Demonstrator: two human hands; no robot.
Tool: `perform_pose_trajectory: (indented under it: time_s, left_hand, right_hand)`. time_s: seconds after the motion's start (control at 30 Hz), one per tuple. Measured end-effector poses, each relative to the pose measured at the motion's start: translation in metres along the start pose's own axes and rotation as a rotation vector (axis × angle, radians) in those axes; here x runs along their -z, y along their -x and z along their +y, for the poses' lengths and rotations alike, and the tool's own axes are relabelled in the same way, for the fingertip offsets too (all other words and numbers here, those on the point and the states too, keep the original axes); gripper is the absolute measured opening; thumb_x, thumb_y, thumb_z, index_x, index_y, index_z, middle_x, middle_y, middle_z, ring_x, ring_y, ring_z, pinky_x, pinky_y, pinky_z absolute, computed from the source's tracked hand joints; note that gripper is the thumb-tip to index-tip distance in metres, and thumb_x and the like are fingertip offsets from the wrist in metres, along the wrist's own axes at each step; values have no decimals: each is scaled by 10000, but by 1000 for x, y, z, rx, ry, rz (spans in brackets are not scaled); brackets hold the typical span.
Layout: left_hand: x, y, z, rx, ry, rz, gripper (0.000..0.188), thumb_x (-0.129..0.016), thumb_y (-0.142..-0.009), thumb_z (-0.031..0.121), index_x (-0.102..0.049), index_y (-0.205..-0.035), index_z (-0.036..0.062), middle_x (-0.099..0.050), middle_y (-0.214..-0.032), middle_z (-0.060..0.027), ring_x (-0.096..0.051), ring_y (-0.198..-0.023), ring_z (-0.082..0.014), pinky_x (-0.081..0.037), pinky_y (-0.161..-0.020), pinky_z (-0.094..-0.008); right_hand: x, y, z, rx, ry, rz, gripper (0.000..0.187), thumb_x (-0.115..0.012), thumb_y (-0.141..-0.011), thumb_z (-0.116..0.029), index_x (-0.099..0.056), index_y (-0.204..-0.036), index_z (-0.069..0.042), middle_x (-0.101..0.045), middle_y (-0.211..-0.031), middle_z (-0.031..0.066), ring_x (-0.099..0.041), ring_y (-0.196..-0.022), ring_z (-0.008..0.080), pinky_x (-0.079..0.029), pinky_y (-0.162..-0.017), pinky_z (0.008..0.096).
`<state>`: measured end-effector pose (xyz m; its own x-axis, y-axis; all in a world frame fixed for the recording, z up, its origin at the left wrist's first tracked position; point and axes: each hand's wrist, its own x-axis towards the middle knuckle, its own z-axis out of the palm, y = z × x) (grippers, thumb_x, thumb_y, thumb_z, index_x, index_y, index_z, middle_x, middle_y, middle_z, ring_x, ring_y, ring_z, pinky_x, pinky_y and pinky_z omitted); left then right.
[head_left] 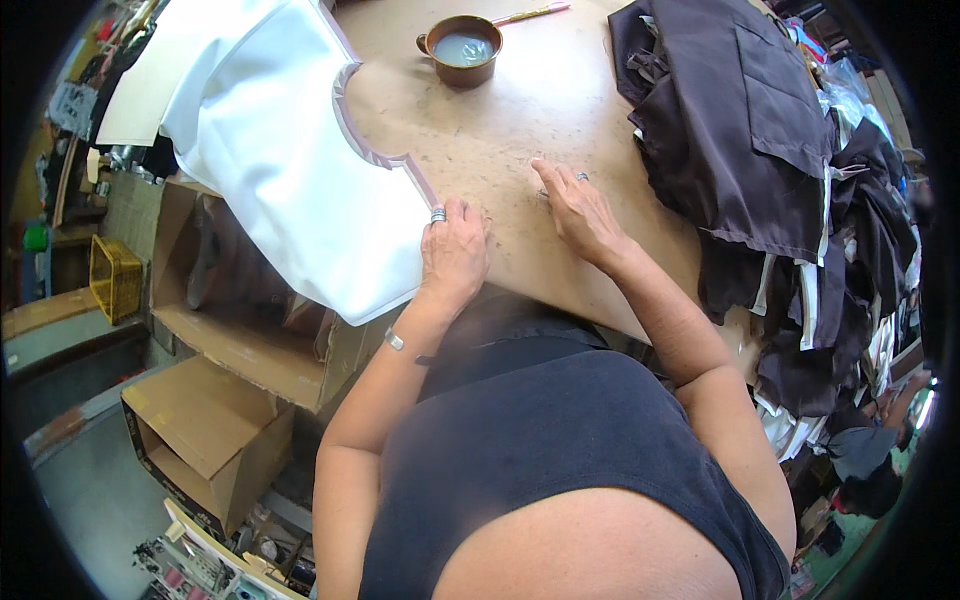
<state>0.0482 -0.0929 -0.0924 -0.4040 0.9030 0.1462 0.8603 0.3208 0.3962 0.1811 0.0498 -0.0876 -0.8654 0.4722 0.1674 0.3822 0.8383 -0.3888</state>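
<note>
Carton (195,415) bears print (206,518); left hand (456,250) on white fabric (275,150), right hand (584,214) apart, grips unclear.

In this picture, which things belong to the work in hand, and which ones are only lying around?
Seemingly in the work:
white fabric, left hand at its trimmed edge
table, right hand over it

Untouched, probably lying about:
dark fabric pile
brown cup, use unclear
yellow basket
cardboard boxes
</note>
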Motion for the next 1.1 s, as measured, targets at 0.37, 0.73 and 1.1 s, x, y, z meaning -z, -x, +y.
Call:
perform_pose_trajectory:
  time_s: [0.37,0.73,1.1]
  left_hand:
    - [21,-15,-27,339,829,-251,149,-565,-796,-8,-471,-913,-9,-557,-681,-39,-571,-674,-100,-451,-611,-221]
    - [32,-20,-37,425,1287,-382,150,-554,-799,-21,-467,-911,27,-531,-769,-24,-555,-707,-105,-457,-651,-224]
    - [30,-22,-43,457,1467,-270,136,-548,-823,16,-483,-942,26,-516,-757,-5,-523,-693,-87,-438,-658,-213]
  right_hand:
    - [18,39,-33,-777,-1765,-309,602,-482,-857,-92,-172,-1372,-71,-539,-1002,132,-547,-659,121,-462,-600,204]
    - [14,8,-76,-309,-356,-570,571,-446,-891,-332,-222,-1357,-91,-597,-919,237,-569,-837,404,-438,-718,446]
    - [-4,-3,-68,-318,-534,-408,639,-560,-832,-291,-245,-1352,-97,-598,-823,215,-580,-747,384,-452,-661,428]
